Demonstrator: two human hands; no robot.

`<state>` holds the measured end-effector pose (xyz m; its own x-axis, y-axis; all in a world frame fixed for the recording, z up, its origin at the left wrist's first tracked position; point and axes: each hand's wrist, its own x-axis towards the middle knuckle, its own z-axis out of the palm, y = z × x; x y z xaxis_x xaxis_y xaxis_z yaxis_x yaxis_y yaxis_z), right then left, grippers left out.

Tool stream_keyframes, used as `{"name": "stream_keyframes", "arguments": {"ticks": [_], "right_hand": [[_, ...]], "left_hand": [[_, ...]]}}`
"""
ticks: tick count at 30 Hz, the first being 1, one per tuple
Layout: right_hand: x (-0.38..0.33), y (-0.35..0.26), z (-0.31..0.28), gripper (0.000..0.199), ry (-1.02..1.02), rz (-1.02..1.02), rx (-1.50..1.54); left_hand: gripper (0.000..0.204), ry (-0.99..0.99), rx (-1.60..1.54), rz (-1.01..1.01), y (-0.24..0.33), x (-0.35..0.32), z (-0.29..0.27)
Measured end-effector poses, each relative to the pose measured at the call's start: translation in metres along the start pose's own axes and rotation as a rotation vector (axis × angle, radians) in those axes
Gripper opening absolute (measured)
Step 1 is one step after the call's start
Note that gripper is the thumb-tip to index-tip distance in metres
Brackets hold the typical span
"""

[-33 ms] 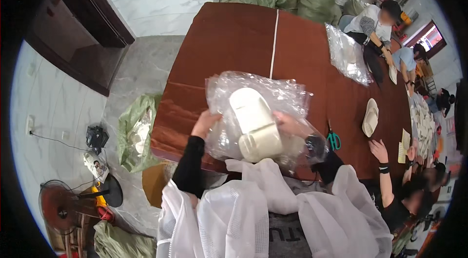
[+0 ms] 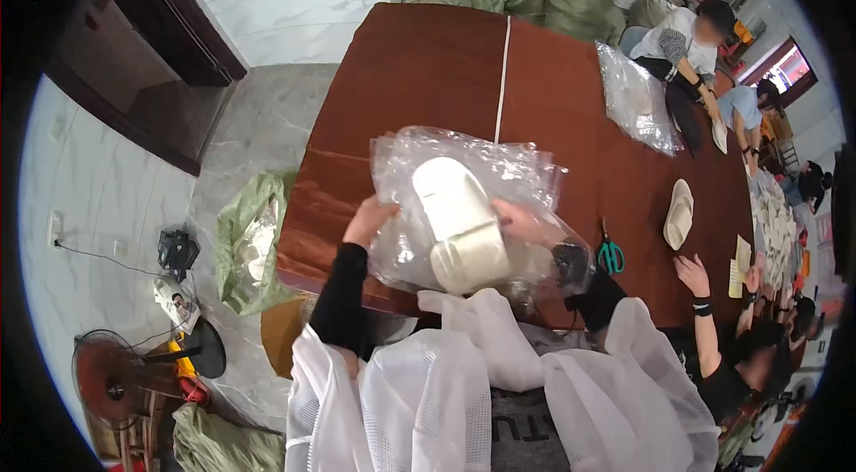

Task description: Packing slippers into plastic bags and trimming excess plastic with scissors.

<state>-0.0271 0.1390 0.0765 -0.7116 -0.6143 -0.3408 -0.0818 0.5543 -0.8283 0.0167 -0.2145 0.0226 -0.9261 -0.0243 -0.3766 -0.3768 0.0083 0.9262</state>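
Note:
A cream slipper (image 2: pixel 459 218) lies at a slant over the near part of the table, toe end farther away. Clear plastic bags (image 2: pixel 522 164) spread beneath and around it. My left hand (image 2: pixel 371 221) pinches the left edge of the plastic. At the slipper's right side, my right hand (image 2: pixel 519 221) is closed against it, its fingertips partly hidden. Clear film lies over my right wrist; whether that hand is inside a bag I cannot tell.
Teal-handled scissors (image 2: pixel 610 256) rest on the brown-covered table (image 2: pixel 419 71), right of my hands. Another slipper (image 2: pixel 679 213) lies near a co-worker's hand (image 2: pixel 692 276). More clear bags (image 2: pixel 637 102) are at the far right. A green sack (image 2: pixel 234 245) stands on the floor at left.
Both hands, the slipper and the plastic have shifted slightly left and a little away from me. The grip looks the same.

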Motion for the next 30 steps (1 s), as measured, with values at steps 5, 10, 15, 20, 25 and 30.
{"name": "stream_keyframes", "arguments": {"ticks": [5, 10, 15, 20, 25, 30], "right_hand": [[0.069, -0.022, 0.035, 0.055, -0.135, -0.113, -0.115], [0.084, 0.007, 0.045, 0.047, -0.046, 0.006, -0.299], [0.081, -0.017, 0.055, 0.040, -0.062, 0.084, -0.465], [0.035, 0.060, -0.007, 0.040, 0.095, -0.057, -0.485], [-0.058, 0.074, -0.062, 0.042, 0.052, 0.309, -0.494], [-0.162, 0.116, -0.124, 0.045, 0.289, 0.467, -0.410]], "left_hand": [[0.032, 0.133, 0.232, 0.047, -0.027, 0.017, -0.056], [0.050, 0.649, 0.701, 0.297, -0.002, -0.007, 0.002], [0.053, 0.397, 1.011, 0.354, -0.039, -0.032, 0.023], [0.051, 0.437, 1.284, 0.359, -0.036, -0.020, 0.036], [0.052, 0.459, 1.301, 0.340, -0.047, -0.025, 0.030], [0.053, 0.468, 1.321, 0.362, -0.048, -0.020, 0.032]]}}
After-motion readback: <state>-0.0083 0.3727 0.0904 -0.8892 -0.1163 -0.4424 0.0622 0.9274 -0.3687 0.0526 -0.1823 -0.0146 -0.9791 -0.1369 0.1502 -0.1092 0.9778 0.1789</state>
